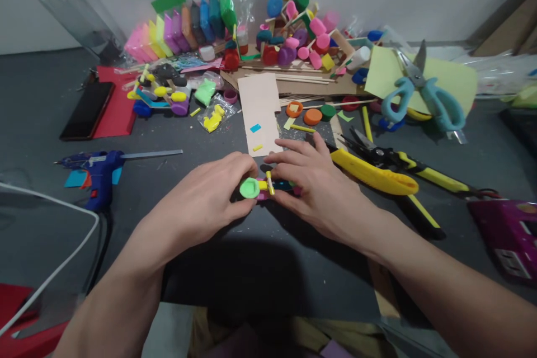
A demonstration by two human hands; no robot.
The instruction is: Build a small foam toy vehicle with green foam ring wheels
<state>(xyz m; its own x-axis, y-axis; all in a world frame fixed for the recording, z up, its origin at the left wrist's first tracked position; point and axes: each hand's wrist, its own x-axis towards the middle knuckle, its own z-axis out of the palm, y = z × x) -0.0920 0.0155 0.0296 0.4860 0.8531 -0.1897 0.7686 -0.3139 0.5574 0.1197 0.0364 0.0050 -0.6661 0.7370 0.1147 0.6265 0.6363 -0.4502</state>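
Observation:
My left hand (pixel 205 198) is closed in a pinch on a small craft model (pixel 264 185) made of a light green bottle cap, yellow sticks and pink and blue pieces. It lies low over the dark grey table (pixel 251 257). My right hand (pixel 312 182) lies over the model's right end, fingers partly stretched and pressing on it. A beige card strip (pixel 259 114) with small blue and yellow bits lies just beyond the hands.
A yellow utility knife (pixel 373 176) and black-yellow pliers (pixel 403 162) lie right of my right hand. Teal scissors (pixel 423 95) rest on yellow paper. A blue glue gun (pixel 98 170) lies left, beside a phone (pixel 88 112). Coloured foam blocks (pixel 184 28) and cap-and-stick models (pixel 293 33) crowd the back.

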